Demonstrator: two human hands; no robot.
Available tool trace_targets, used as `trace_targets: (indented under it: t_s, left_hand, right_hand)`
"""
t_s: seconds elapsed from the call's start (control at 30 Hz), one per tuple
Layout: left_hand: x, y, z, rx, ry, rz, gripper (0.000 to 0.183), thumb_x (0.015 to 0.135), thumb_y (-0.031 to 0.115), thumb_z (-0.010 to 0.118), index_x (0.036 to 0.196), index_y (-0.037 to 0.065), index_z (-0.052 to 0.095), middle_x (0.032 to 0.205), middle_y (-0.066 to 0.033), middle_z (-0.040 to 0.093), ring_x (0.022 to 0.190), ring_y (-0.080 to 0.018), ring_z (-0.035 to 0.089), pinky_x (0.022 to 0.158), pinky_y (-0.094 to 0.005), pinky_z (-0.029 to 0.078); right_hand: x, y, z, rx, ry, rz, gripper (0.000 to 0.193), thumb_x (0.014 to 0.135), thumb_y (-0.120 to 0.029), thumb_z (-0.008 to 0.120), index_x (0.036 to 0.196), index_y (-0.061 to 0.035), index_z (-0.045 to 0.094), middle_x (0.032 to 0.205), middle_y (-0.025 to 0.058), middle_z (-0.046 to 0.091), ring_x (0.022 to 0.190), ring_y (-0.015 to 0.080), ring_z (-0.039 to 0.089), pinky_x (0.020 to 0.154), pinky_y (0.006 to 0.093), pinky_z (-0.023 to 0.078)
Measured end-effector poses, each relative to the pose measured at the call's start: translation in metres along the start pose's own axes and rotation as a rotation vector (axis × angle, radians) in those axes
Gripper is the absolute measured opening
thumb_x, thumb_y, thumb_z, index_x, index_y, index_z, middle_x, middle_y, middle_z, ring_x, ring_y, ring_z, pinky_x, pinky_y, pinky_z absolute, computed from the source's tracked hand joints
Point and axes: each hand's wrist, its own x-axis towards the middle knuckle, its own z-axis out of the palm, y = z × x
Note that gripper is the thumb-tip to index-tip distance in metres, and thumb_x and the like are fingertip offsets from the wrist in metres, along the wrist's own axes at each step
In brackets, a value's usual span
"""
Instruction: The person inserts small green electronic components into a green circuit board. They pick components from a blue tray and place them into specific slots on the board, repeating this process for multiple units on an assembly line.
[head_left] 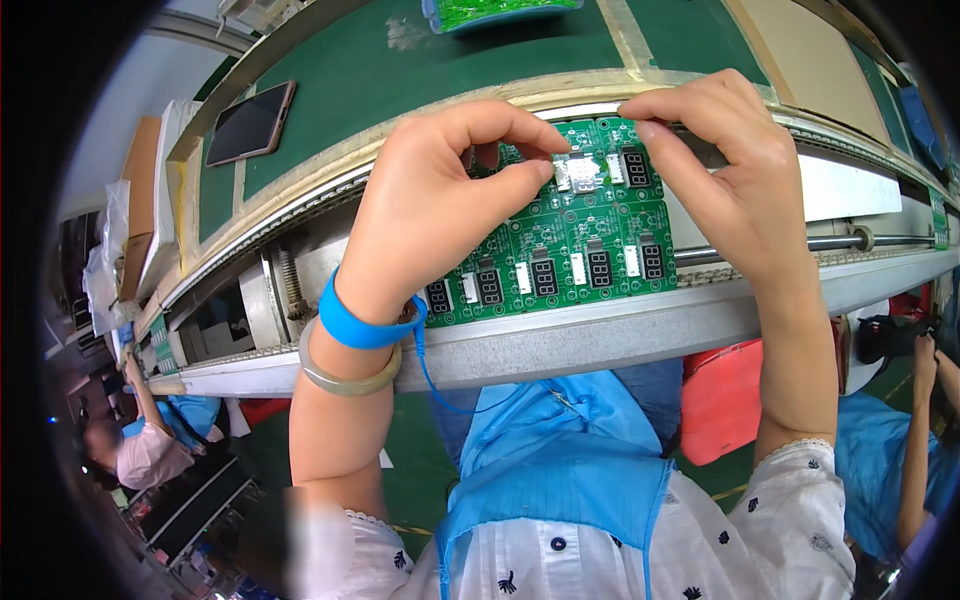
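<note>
A green circuit board panel (622, 222) lies across the conveyor rails, with rows of black digit displays (598, 268) and white connectors (577, 268) on it. My left hand (450, 180) reaches over its left part, thumb and forefinger nearly together beside a glare-lit display (582, 174) in the far row. Whatever lies between those fingertips is too small to make out. At the panel's far right corner, my right hand (735, 165) curls its thumb and forefinger into a pinch; what they grip, if anything, cannot be made out. My left hand hides part of the panel.
A blue wrist strap (352, 318) with a cord circles my left wrist. The metal front rail (560, 345) runs between me and the panel. A phone (252, 124) rests on the green bench at left; a bin of green parts (500, 12) stands at the back. Other people work on both sides.
</note>
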Motion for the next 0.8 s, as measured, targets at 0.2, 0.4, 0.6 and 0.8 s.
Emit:
trace_targets:
  t_s: [0.2,0.4,0.6,0.8]
  left_hand:
    - [0.001,-0.004,0.005,0.264,0.059,0.226,0.023,0.076,0.002,0.072,0.097,0.006,0.077,0.088,-0.0038,0.073,0.085,-0.0166,0.059,0.078,-0.0312,0.048]
    - [0.000,0.000,0.008,0.398,0.047,0.273,0.023,0.075,0.001,0.072,0.096,0.007,0.078,0.087,-0.0042,0.073,0.087,-0.0198,0.059,0.081,-0.0332,0.048]
    - [0.000,-0.001,0.009,0.415,0.033,0.313,0.030,0.074,0.000,0.072,0.102,0.009,0.077,0.084,-0.0022,0.072,0.085,-0.0195,0.057,0.079,-0.0331,0.047]
    - [-0.001,0.000,0.012,0.404,0.036,0.293,0.030,0.073,0.000,0.072,0.102,0.009,0.077,0.083,-0.0017,0.071,0.083,-0.0195,0.056,0.077,-0.0334,0.046]
  right_hand:
    - [0.001,-0.002,-0.004,-0.005,0.001,-0.004,0.014,0.084,-0.002,0.067,0.096,0.0002,0.072,0.087,0.0092,0.069,0.083,0.0217,0.059,0.073,0.0324,0.047]
    - [0.000,-0.002,-0.003,0.019,0.016,0.001,0.013,0.083,-0.002,0.068,0.096,-0.0005,0.072,0.083,0.0084,0.066,0.080,0.0213,0.058,0.069,0.0324,0.045]
    - [0.000,-0.003,-0.003,0.024,0.011,0.018,0.014,0.083,-0.002,0.069,0.096,-0.0009,0.072,0.082,0.0081,0.065,0.080,0.0210,0.058,0.068,0.0316,0.045]
    - [0.000,-0.002,-0.003,0.015,0.016,0.009,0.014,0.083,-0.002,0.068,0.097,-0.0011,0.073,0.084,0.0087,0.066,0.081,0.0216,0.059,0.069,0.0316,0.046]
